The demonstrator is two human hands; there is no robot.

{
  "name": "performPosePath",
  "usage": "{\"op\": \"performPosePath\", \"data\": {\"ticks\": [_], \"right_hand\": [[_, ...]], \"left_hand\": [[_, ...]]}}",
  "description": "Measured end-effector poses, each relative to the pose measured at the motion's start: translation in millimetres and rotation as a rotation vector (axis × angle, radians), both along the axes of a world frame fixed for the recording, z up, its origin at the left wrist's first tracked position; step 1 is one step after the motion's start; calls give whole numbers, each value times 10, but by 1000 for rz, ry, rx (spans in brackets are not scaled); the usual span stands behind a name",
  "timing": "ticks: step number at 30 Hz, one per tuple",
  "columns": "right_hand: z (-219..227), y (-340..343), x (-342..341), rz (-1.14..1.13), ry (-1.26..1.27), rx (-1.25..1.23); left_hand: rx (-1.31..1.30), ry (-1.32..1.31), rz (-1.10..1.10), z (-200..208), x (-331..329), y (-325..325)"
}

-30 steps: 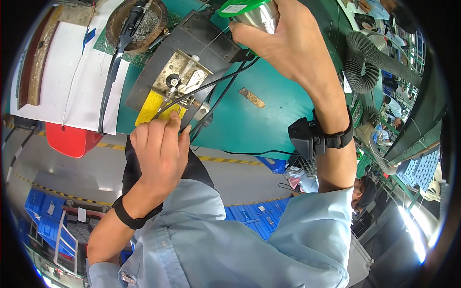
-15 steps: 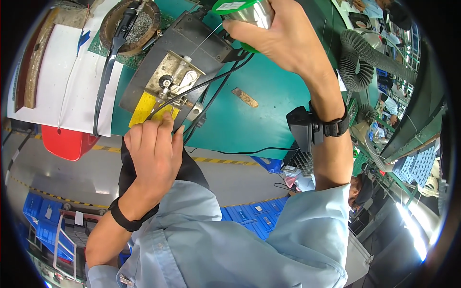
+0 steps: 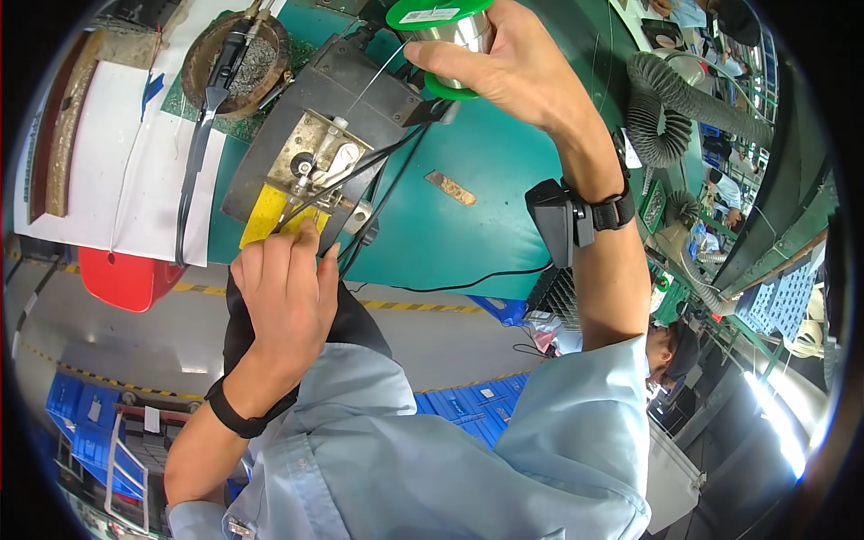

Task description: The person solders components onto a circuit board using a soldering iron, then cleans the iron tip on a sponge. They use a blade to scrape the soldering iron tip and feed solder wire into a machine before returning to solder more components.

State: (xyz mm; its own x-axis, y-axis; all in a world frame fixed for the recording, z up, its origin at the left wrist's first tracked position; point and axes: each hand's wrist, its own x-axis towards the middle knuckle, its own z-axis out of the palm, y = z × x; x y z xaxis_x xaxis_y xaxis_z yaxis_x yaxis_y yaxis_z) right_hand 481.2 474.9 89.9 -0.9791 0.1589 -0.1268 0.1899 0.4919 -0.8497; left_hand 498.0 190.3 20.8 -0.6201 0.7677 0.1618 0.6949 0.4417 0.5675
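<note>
My right hand (image 3: 526, 76) is wrapped round a spool of silver solder wire (image 3: 470, 34) with green flanges, held up at the top of the view. A thin strand of wire (image 3: 382, 72) runs from it down to a dark machine (image 3: 360, 76) with a metal feed mechanism (image 3: 310, 162). My left hand (image 3: 286, 292) is at the near end of the mechanism, over a yellow plate (image 3: 264, 214). Its fingers are bent and close together beside a black cable (image 3: 382, 153); what lies between the fingertips is hidden.
Left of the machine are a soldering iron (image 3: 216, 94) and a round bowl of metal scraps (image 3: 255, 72). A small brown strip (image 3: 450, 187) lies on the green mat (image 3: 486, 234). A red stool (image 3: 126, 279) stands below the bench edge. A flexible grey duct (image 3: 661, 126) is at right.
My right hand and the spool have shifted slightly left. My left hand stays at the yellow plate with little change.
</note>
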Motion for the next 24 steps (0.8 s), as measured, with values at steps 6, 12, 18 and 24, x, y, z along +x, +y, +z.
{"op": "performPosePath", "data": {"ticks": [6, 12, 18, 24], "right_hand": [[109, -79, -49, -46, -98, -117], [4, -143, -11, -166, -107, 3], [5, -152, -37, -175, -102, 72], [26, -163, -49, -157, -116, 122]], "left_hand": [[5, 9, 3, -12, -3, -11], [45, -5, -3, -22, 6, 14], [35, 10, 17, -49, 42, 11], [8, -4, 28, -34, 49, 15]]}}
